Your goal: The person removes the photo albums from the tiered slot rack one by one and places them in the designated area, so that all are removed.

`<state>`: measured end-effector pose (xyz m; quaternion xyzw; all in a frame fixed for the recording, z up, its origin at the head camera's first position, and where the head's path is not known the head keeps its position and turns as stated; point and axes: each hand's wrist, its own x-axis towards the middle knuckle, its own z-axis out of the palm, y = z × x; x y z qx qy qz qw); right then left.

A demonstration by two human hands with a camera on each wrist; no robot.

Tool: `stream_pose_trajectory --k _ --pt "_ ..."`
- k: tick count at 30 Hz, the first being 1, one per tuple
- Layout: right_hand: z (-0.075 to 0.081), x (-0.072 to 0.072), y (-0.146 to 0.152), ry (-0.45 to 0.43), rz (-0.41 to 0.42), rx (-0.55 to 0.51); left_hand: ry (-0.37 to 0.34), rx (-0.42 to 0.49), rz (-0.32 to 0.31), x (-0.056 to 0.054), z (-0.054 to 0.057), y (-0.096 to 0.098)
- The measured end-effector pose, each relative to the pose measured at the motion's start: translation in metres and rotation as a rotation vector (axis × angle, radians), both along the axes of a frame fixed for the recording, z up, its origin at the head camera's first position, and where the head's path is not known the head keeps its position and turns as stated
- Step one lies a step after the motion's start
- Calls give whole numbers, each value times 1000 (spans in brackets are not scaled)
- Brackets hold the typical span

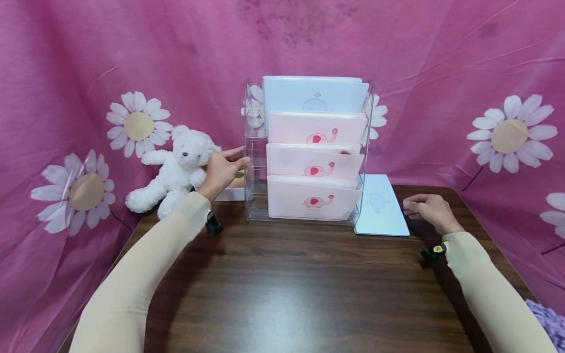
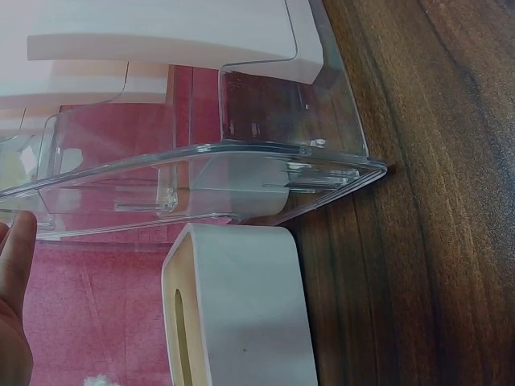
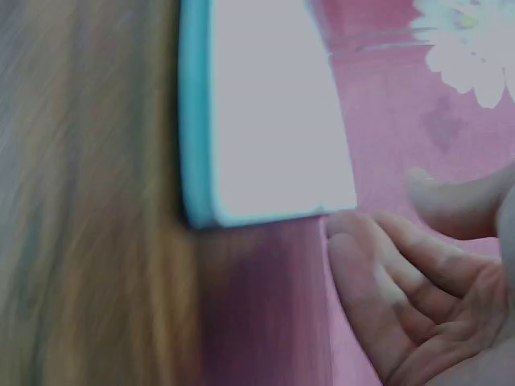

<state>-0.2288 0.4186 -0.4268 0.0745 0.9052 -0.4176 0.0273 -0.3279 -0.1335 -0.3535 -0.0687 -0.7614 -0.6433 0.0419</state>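
Left hand (image 1: 222, 170) has its fingertips at the left side of the rack (image 1: 257, 208), fingers fairly straight, not wrapped round it. Right hand (image 1: 430, 212) is just beside the right edge of the blue stack (image 1: 381, 208), thumb parted from loosely bent fingers, holding nothing; whether a fingertip touches the corner, I cannot tell. The step in hand looks like steadying the rack while reaching for the stack. The next move probably calls for a pinch on the stack's right edge, with the left hand bracing the rack.

Nearest, between the 2 arms, the table (image 1: 282, 284) offers wide room up to the rack's near edge. Wood also shows right of the stack, which lies flat just right of the rack. In the rack, 3 lower tiers hold pink booklets (image 1: 313, 203); the top, farthest tier holds blue booklets (image 1: 315, 98). Left of it, the box (image 2: 249, 305) and the bear (image 1: 169, 176) crowd the hand. Farthest, the curtain (image 1: 190, 59) limits room behind.
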Motion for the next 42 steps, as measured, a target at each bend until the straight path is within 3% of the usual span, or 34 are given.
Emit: stream_pose_trajectory --k 7,12,17,27,34,42 --pt "26 -11 -17 248 39 -811 6 -4 0 3 3 -1" --pt "64 -18 -37 444 102 -1076 9 5 -4 1 1 1" --pt "105 -26 -53 561 136 -1134 4 -17 -13 2 -1 1" --pt "165 -50 -78 623 182 -1067 40 -13 -12 2 -2 1" --pt "195 -69 -100 656 204 -949 53 -7 -16 0 -2 1" --pt "217 -90 -126 631 186 -825 40 -20 -11 0 -2 1"
